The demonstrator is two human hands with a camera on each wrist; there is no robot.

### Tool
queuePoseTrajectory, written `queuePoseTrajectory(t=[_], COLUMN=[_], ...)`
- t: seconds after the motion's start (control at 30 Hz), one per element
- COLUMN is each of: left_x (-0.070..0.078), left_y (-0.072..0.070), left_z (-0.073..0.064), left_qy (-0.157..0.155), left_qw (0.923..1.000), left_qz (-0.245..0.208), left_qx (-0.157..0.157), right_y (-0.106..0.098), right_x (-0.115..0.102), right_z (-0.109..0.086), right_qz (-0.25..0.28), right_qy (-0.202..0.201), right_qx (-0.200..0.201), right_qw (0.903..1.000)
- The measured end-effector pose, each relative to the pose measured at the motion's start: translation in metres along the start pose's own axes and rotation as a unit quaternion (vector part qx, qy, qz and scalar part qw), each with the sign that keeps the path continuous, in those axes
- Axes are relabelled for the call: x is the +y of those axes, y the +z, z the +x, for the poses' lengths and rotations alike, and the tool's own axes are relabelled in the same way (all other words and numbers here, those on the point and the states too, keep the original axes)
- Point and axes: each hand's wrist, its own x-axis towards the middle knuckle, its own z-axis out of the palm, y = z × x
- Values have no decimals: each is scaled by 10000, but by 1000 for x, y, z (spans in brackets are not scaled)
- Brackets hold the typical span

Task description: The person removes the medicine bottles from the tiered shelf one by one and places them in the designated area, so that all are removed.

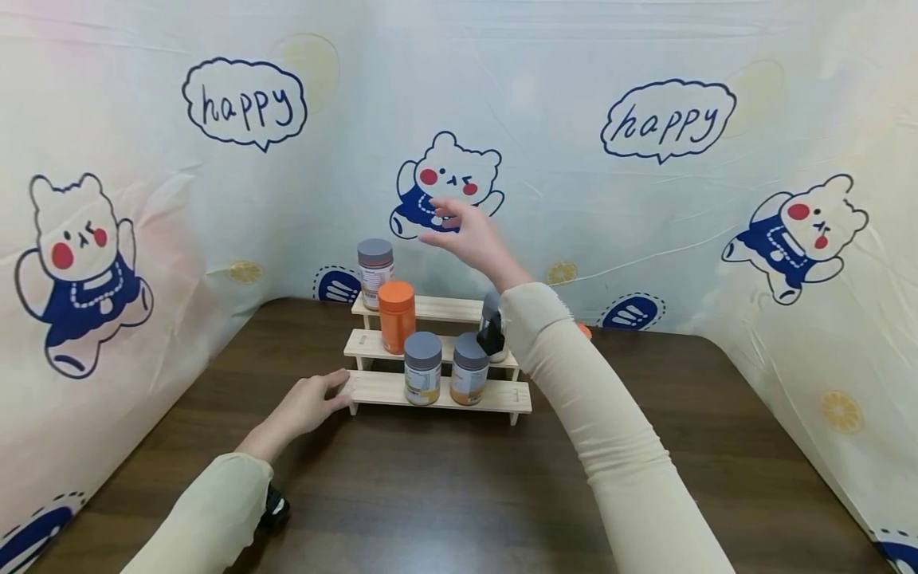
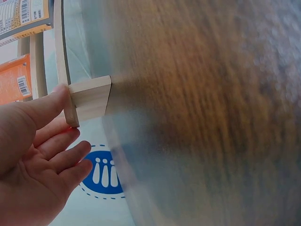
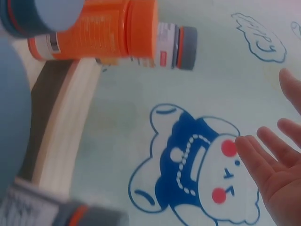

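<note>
A three-step wooden rack [image 1: 437, 392] holds several jars. My left hand [image 1: 308, 405] pinches the left end of its lowest step; in the left wrist view, the thumb [image 2: 49, 106] lies on the board's end while the other fingers are loosely bent. My right hand [image 1: 466, 231] is raised above the rack, fingers spread and holding nothing. A grey-lidded jar [image 1: 375, 275] stands on the top step at the left, and an orange bottle [image 1: 397, 319] on the middle one. Two grey-lidded jars [image 1: 422, 371] [image 1: 469, 371] share the lowest step. Another grey-lidded jar [image 1: 491, 307] is partly hidden by my right wrist.
The rack stands on a dark wooden table [image 1: 402, 494]. Behind and beside it hangs a printed cloth [image 1: 552, 199] with bears and speech bubbles. Past my right sleeve, a bit of an orange object [image 1: 584, 329] shows, mostly covered.
</note>
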Motion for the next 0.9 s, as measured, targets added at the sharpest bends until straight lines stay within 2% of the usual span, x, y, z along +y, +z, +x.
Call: queuePoseTrajectory(t=[0.4, 0.7, 0.9], left_x=[-1, 1, 0], left_y=[0, 1, 0], left_z=[-1, -1, -1], left_qy=[-33, -16, 21], left_qw=[10000, 10000, 10000], left_qz=[16, 3, 19], left_qx=[56, 54, 76], right_y=[33, 53, 62], right_x=[-14, -13, -14], right_z=[14, 21, 23], right_qz=[216, 366, 444], right_qy=[119, 34, 181], right_qx=[-184, -373, -572], right_qw=[9995, 9986, 9972])
